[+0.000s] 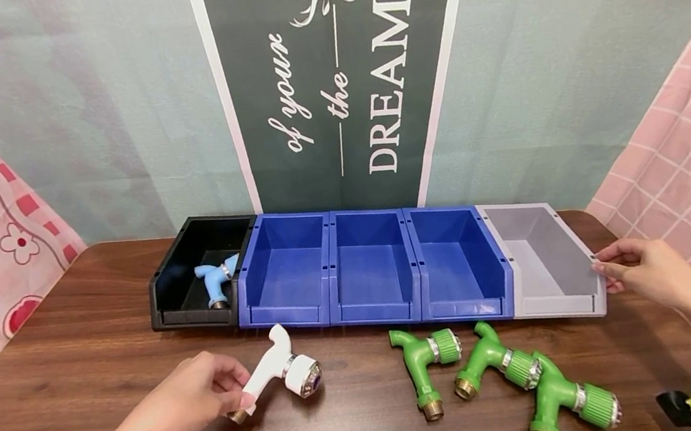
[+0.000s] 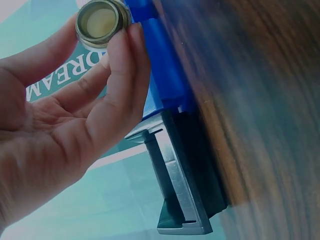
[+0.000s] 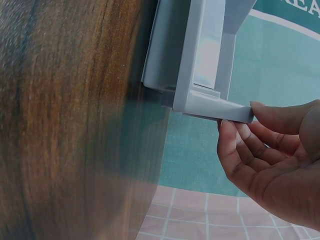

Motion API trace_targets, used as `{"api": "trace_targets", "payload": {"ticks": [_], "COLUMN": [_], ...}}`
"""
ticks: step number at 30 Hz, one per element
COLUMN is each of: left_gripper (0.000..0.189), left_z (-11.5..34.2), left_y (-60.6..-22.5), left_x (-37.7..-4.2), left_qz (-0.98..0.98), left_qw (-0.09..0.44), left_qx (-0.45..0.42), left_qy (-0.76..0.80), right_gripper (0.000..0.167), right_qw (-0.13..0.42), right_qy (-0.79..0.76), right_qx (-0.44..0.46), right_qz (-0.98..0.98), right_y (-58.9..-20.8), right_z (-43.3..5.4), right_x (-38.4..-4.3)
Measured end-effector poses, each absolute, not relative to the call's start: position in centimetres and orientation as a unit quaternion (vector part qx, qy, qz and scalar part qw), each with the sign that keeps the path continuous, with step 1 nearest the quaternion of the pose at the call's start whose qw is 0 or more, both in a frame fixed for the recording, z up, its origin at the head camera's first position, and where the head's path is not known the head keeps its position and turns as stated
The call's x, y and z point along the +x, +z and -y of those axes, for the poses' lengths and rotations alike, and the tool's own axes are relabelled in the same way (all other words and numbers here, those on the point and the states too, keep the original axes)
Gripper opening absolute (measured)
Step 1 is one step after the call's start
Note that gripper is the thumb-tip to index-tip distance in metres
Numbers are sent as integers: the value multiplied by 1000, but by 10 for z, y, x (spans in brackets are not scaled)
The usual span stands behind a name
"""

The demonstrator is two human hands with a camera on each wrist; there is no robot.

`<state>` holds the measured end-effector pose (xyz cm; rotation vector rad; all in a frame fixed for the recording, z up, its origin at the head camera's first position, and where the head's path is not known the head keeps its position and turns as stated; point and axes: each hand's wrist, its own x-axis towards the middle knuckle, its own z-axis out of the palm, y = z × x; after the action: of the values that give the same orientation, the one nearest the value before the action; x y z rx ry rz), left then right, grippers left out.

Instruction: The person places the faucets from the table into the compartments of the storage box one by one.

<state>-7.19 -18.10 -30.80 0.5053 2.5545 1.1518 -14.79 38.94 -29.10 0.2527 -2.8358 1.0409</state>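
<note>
My left hand [image 1: 196, 395] pinches a white faucet [image 1: 271, 361] near its brass threaded end, in front of the bins. In the left wrist view that brass end [image 2: 102, 24] sits between thumb and fingers. My right hand [image 1: 653, 271] grips the right side rim of the grey bin [image 1: 534, 275], thumb on one side and fingers on the other, as the right wrist view also shows at the bin's edge [image 3: 220, 110]. Several green faucets lie on the table between the hands: one on the left [image 1: 418, 365], one in the middle [image 1: 489, 356], one at the right [image 1: 555, 391].
A black bin [image 1: 164, 295] at the left end holds a light blue faucet [image 1: 216, 278]. Blue bins [image 1: 287, 316] stand side by side between it and the grey one. They rest on a brown wooden table [image 1: 75, 335], with a printed curtain [image 1: 127, 127] behind.
</note>
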Motion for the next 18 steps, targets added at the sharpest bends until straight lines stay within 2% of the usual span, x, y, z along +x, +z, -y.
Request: {"api": "trace_targets", "payload": {"ticks": [18], "left_gripper": [11], "left_z": [177], "left_y": [-297], "left_x": [-81], "left_qz": [-890], "left_qw": [127], "left_qx": [141], "left_qy": [415], "right_gripper": [17], "right_qw": [59], "right_qy": [336], "right_qx": [82], "right_qz": [937], "right_y": [-292], "right_z": [-390], "right_x": [-148]}}
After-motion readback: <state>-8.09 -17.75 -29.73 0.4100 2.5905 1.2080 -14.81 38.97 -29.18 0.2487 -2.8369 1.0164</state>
